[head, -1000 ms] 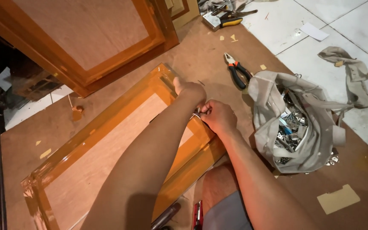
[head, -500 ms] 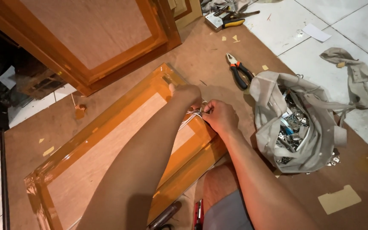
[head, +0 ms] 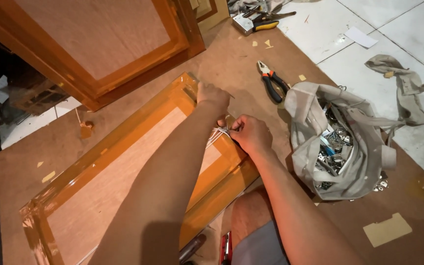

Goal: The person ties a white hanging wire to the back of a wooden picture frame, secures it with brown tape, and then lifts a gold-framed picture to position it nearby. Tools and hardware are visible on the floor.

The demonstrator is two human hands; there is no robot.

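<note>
A glossy orange-brown wooden door panel [head: 123, 147] lies flat on a brown board. My left hand [head: 213, 95] rests closed on the panel's far right corner, fingers curled over the frame edge. Just beside it, my right hand [head: 250, 132] pinches a small bunch of thin white strips [head: 218, 133] against the frame's right rail. What the left hand's fingers hold is hidden.
A grey cloth bag [head: 342, 142] full of metal hardware sits to the right. Pliers [head: 272, 83] with red-black handles lie behind it. A second wooden door panel [head: 104, 44] lies at the upper left. More tools [head: 256, 22] lie at the top, and a grey rag [head: 403, 83] on the white tiles.
Both hands have stayed at the panel's right corner. My right hand has shifted slightly lower along the rail and the white strips now show at its fingertips.
</note>
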